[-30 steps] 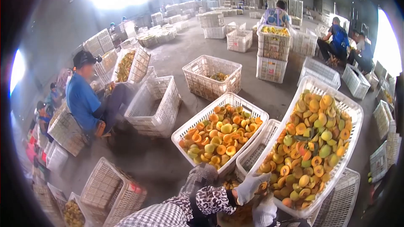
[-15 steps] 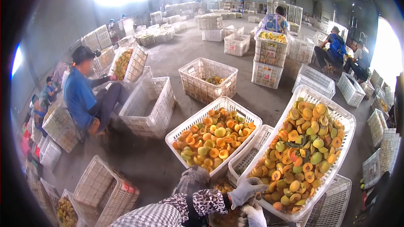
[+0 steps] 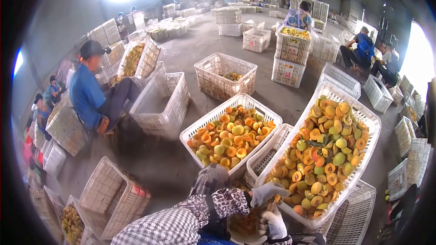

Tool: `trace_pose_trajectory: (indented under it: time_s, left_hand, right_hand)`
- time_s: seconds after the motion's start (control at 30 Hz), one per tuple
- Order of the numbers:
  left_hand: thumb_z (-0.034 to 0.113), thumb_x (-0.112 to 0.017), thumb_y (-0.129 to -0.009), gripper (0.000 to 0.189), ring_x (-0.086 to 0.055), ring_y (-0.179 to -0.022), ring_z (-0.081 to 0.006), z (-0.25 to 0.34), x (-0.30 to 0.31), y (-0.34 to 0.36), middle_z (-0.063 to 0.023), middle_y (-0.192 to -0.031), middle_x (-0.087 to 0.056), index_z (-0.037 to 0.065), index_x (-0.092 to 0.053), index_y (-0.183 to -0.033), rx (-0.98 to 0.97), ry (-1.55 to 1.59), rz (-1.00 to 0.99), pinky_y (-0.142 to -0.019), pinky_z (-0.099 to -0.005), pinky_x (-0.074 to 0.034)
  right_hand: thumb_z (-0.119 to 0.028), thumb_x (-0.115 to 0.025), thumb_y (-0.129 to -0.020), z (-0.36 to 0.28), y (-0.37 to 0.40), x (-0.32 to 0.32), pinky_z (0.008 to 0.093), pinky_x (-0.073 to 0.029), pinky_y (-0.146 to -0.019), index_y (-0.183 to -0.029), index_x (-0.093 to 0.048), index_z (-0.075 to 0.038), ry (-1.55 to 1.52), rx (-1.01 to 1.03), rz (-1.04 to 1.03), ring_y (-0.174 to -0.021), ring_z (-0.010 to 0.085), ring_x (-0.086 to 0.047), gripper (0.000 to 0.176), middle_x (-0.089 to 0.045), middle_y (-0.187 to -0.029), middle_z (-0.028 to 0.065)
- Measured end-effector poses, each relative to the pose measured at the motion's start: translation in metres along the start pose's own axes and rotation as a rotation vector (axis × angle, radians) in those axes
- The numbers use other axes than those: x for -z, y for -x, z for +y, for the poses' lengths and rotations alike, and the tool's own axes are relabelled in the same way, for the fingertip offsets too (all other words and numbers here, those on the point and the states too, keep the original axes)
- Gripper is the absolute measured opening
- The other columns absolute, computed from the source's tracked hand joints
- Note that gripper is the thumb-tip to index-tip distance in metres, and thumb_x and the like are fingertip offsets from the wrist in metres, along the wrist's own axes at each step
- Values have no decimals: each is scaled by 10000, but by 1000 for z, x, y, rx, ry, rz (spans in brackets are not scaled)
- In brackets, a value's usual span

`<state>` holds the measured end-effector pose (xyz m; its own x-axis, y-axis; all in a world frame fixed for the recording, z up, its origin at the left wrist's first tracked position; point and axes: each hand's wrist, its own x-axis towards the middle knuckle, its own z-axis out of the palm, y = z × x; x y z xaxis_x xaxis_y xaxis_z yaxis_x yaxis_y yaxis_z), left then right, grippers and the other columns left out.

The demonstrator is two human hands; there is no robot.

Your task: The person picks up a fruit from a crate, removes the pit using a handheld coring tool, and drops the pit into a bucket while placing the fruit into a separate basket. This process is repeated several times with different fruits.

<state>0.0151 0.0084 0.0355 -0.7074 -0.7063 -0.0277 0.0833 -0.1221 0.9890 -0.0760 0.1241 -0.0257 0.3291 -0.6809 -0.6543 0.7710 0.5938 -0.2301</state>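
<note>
My left hand, in a grey glove, is closed at the near corner of the tilted white crate. An orange apricot piece shows at its fingertips. Just below, my right hand wears a white glove and is curled closed; what it grips, if anything, I cannot make out. Apricot halves and some whole greenish fruit fill the tilted crate. Under my hands sits a pale container with orange pieces in it, partly hidden by my sleeve.
Another white crate of apricot halves stands ahead. Beyond it is a crate with little fruit. A person in blue sits at left beside a crate. Stacked crates stand at lower left.
My hands have moved slightly apart, the right one lower. An orange piece now shows at my left fingertips, and the container below is more visible. The seated person's arm has lowered.
</note>
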Motion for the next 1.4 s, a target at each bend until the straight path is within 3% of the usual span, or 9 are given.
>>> trace_pose_trajectory:
  time_s: [0.27, 0.47, 0.53, 0.63, 0.7, 0.83, 0.87, 0.93, 1.4]
  left_hand:
    - [294, -654, -855, 249, -562, -627, -144, -18, -23, 6, -24, -699, -590, 50, -636, -809, 311, 260, 107, -595, -275, -465]
    - [335, -655, -849, 309, -581, -758, -222, -65, 17, -22, -82, -807, -587, 38, -615, -926, 584, 835, 121, -761, -349, -498]
    - [371, -647, -840, 404, -545, -917, -282, -36, 45, -24, -123, -986, -564, 28, -587, -1046, 433, 313, 182, -858, -388, -450]
    - [425, -635, -826, 580, -491, -1157, -372, 14, 93, -34, -185, -1254, -530, 13, -545, -1225, 314, -1254, 453, -1002, -447, -379]
    - [445, -636, -823, 525, -415, -1203, -389, -28, 139, -50, -208, -1248, -519, 54, -576, -1167, -371, -1686, 911, -1024, -502, -303]
    - [290, -628, -832, 286, -542, -940, -284, -46, 107, -112, -142, -975, -568, 48, -618, -982, -656, -1315, 331, -814, -428, -460]
    - [247, -589, -847, 166, -596, -727, -219, -86, 107, -149, -73, -750, -593, 97, -660, -833, -928, -1323, 57, -655, -399, -512]
    - [232, -586, -840, 155, -599, -726, -228, -69, 73, -131, -77, -757, -598, 93, -655, -830, -814, -1497, 49, -653, -401, -511]
    - [127, -567, -791, 77, -622, -718, -289, -24, 35, -99, -104, -805, -630, 69, -616, -806, -569, -1401, -173, -642, -413, -501]
  right_hand:
    - [-270, -507, -883, 1, 10, 29, 249, -288, -362, -717, -504, -111, -242, -147, -361, -385, 105, -336, 230, -357, -559, -17]
    - [-195, -562, -837, 37, 10, 51, 317, -491, -510, -1014, -590, -10, 1117, 570, -1, -539, 215, -600, 258, -616, -694, 108]
    - [-242, -474, -946, 61, -14, 90, 346, -502, -592, -1057, -576, -99, 1425, 1039, 196, -611, 249, -556, 207, -592, -759, 45]
    - [-312, -527, -875, 52, 4, 93, 385, -531, -560, -1009, -597, -8, 2229, 288, 749, -628, 290, -664, 339, -662, -750, 185]
    - [-387, -505, -879, 63, 10, 87, 430, -534, -552, -934, -591, -22, 2146, 385, 1017, -668, 334, -674, 379, -659, -772, 230]
    - [-362, -575, -852, 72, 1, 113, 429, -530, -538, -890, -576, -34, 2203, 1065, 829, -602, 323, -649, 331, -653, -768, 180]
    - [-349, -615, -834, 62, -8, 109, 427, -527, -545, -936, -599, -28, 1758, 705, 841, -669, 313, -659, 336, -654, -849, 190]
    - [-369, -648, -813, 61, -10, 84, 423, -528, -580, -991, -623, -26, 1614, 1112, 771, -728, 325, -656, 388, -650, -857, 199]
    - [-206, -688, -786, 35, 32, 43, 396, -535, -583, -1102, -589, -109, 1839, 1201, 540, -772, 314, -642, 345, -631, -956, 143]
